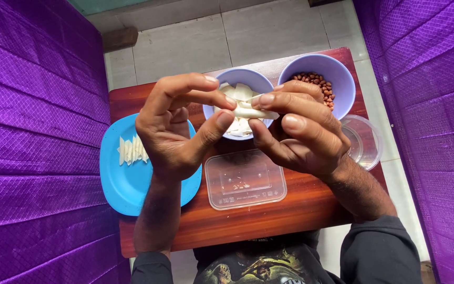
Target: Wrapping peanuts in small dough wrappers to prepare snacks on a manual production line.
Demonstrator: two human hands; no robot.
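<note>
My left hand [177,123] and my right hand [295,131] are raised over a small wooden table [290,210], both pinching one pale dough wrapper [250,111] between thumbs and fingertips. Right behind the wrapper a lavender bowl [253,79] holds more white wrapper pieces. A second lavender bowl [337,76] to its right holds brown peanuts [316,81]. Below my left hand a blue plate [122,184] carries several folded white pieces [131,150] in a row.
A clear rectangular plastic container [245,181] with a few crumbs sits at the table's middle. A round clear lid [366,142] lies at the right edge. Purple quilted fabric [32,131] flanks both sides; pale floor tiles [195,42] lie beyond.
</note>
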